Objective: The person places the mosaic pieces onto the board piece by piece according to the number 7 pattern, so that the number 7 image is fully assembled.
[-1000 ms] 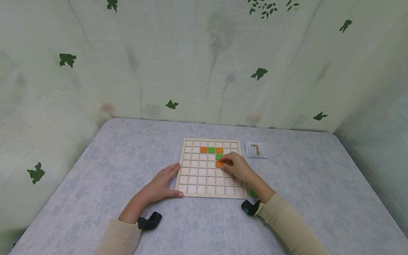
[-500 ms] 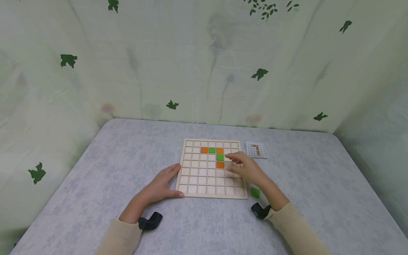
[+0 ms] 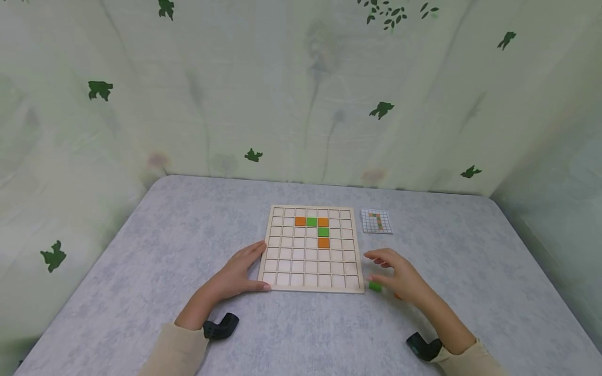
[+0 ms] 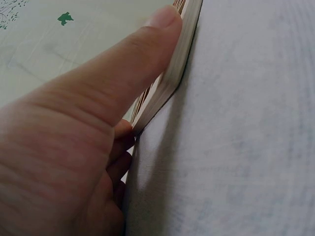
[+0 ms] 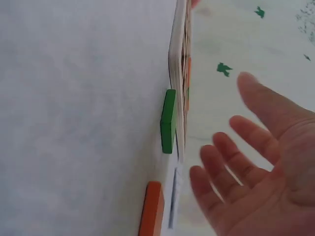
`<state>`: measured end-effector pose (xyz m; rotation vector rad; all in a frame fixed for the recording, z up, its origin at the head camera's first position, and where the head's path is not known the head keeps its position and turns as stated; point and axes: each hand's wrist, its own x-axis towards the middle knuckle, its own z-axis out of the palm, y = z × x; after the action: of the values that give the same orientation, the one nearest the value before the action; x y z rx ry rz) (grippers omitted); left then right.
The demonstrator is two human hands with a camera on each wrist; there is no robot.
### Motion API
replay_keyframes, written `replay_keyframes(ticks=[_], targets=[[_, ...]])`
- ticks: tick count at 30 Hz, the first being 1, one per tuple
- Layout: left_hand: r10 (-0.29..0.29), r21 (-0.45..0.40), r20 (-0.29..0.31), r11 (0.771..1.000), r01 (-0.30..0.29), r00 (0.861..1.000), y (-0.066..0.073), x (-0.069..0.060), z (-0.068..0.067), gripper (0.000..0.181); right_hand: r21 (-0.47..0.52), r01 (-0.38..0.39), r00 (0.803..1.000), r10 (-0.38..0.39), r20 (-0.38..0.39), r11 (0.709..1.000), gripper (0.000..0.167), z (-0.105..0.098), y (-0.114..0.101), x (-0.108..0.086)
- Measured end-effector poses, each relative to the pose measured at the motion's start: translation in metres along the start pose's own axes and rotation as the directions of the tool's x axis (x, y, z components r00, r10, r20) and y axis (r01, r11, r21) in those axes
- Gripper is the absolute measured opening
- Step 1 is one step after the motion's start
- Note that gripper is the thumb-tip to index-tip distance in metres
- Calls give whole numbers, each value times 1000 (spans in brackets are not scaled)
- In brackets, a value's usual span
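Observation:
A wooden grid board (image 3: 298, 266) lies flat on the table. In its cells an orange, green, orange row of square tiles runs across, with a green tile (image 3: 323, 232) and an orange tile (image 3: 323, 243) below the row's right end. My left hand (image 3: 237, 271) rests against the board's left edge, thumb on the front corner, fingers fairly straight. To the right of the board, my right hand (image 3: 400, 271) hovers with parted fingers, holding nothing. Beneath it lie a loose green tile (image 5: 169, 123) and a loose orange tile (image 5: 151, 209), mostly hidden in the head view.
A small card (image 3: 376, 221) printed with a coloured grid pattern lies beyond the board's right side. The grey table (image 3: 197, 224) ends at a pale curtain (image 3: 282, 94) with dark green leaf-like shapes. Each wrist wears a black device (image 3: 221, 326).
My right hand has let go of the orange tile, now lying in its cell, and moved right and nearer, off the board to above the loose tiles. The left hand has stayed put.

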<state>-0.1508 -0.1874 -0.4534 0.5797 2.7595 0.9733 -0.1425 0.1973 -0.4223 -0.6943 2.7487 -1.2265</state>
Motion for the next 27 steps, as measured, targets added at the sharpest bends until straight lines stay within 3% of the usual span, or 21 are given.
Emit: replay_keyframes(ticks=[8,14,18,27], targets=[[3,5,4,1000,-3,1000,2,0,0,106,-45,-98,993,101,65,994,48,1,16,-18],[4,4,-1,1000,-4,1000,1,0,0,106,-73,-118,988,124,87,990,29,3,17,-17],[3,7,-1,1000,-3,1000,1,0,1,106,-95,-132,988,139,74,987,25,2,12,-13],[-1,0,-1,1000,1,1000,1,0,1,106,-71,-13,999,15,31,997,30,0,-8,13]])
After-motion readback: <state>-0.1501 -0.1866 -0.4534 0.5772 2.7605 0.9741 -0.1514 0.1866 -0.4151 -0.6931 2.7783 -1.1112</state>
